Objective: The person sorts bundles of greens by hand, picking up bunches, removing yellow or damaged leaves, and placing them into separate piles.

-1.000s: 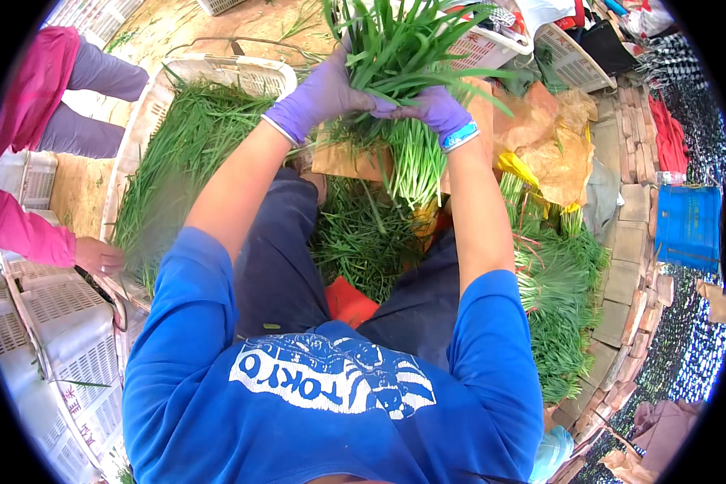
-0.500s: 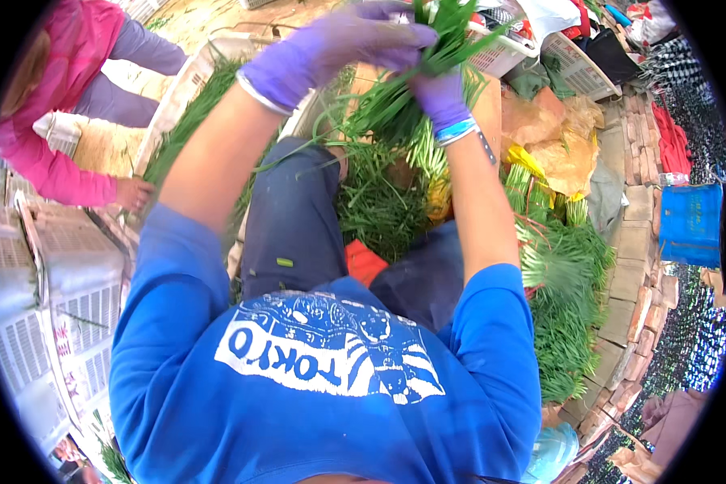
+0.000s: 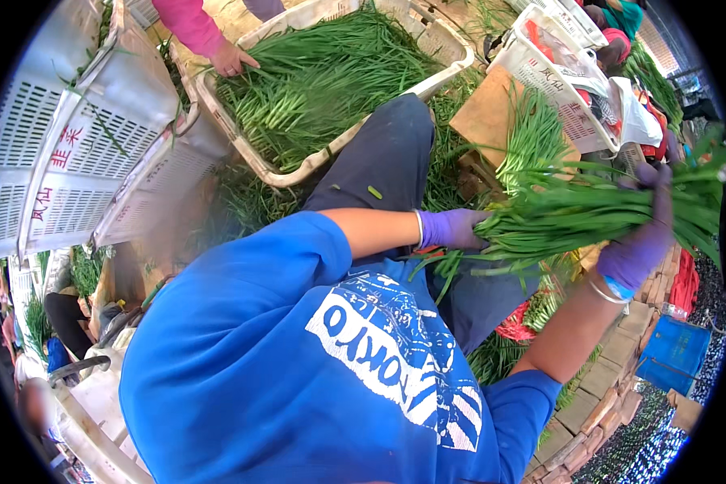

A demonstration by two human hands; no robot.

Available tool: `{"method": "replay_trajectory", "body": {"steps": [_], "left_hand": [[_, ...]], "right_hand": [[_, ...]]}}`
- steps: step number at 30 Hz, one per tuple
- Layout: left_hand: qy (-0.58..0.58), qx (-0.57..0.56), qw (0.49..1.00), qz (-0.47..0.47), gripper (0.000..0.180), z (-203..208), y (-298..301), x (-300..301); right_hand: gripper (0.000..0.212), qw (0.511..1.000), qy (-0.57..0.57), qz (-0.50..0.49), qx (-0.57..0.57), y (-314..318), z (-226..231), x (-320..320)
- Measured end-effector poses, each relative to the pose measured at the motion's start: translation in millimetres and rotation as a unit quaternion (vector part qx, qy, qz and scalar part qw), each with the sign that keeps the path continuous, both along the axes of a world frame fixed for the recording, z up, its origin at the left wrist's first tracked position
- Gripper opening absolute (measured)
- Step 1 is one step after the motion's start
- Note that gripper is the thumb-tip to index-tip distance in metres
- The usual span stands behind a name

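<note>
A large bunch of green chives (image 3: pixel 569 218) stretches sideways over my right knee, its long leaves pointing left and right. My right hand (image 3: pixel 644 234), in a purple glove, is closed around the bunch toward its right part. At the left end of the bunch my left hand (image 3: pixel 458 229), also gloved in purple, has its fingers curled against the leaves; the fingertips are partly hidden. Another pile of chives (image 3: pixel 536 133) with pale stems lies on a wooden board (image 3: pixel 480 113) just beyond the bunch. Below my right forearm, more chives (image 3: pixel 496 359) lie beside a red netted item (image 3: pixel 514 323).
A white crate (image 3: pixel 278 179) full of chives stands beyond my left knee, with another person's hand (image 3: pixel 232 60) at its edge. Stacked white crates (image 3: pixel 36 153) rise at the left. A crate of bags (image 3: pixel 532 68) stands at the far right. Brick edging (image 3: pixel 597 403) and a blue bag (image 3: pixel 673 351) lie right.
The view has swung, bringing the full crate into sight. My hands have moved apart and to the right, and the bunch now lies sideways between them instead of upright.
</note>
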State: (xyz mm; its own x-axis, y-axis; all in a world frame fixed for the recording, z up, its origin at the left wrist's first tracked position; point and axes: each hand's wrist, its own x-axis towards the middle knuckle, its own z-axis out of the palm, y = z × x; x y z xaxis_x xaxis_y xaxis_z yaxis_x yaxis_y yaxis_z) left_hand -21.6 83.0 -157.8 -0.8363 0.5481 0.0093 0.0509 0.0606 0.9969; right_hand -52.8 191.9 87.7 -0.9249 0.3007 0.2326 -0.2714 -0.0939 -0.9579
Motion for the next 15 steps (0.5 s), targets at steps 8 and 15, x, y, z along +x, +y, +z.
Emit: {"method": "replay_trajectory", "body": {"steps": [8,15], "left_hand": [[-0.137,0.115,0.981,-0.070,0.019,56,-42,12],[-0.151,0.122,0.978,-0.075,0.018,68,-88,28]], "right_hand": [[0.037,0.982,0.126,0.011,0.138,122,40,-13],[0.040,0.979,0.119,0.006,0.168,215,62,-7]]}}
